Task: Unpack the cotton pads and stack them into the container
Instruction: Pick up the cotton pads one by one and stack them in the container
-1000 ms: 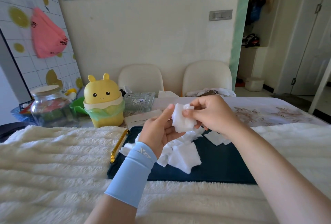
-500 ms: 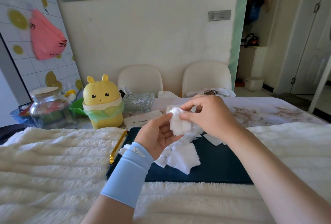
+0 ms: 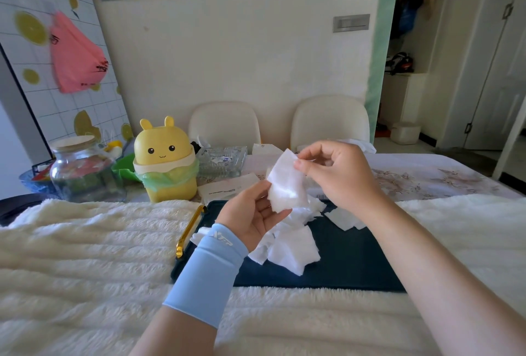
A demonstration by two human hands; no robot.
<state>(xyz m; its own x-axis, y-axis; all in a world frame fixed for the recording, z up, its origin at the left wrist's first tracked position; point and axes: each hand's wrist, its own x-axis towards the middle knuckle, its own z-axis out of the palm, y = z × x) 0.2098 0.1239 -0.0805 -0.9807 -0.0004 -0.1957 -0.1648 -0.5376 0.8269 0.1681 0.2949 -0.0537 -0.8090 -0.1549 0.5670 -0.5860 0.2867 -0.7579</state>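
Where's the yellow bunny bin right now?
The yellow bunny bin stands left of centre in the head view, between the glass jar on its left and the clear glass dish on its right.

The light-blue wrist sleeve (image 3: 207, 273) bears white letters reading roughly "XTP"; other print is illegible.

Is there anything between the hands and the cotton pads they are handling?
Nothing visible stands between them. The left hand grips the bundle of cotton pads directly and the right hand pinches its top edge, above the navy tray where loose pads lie.
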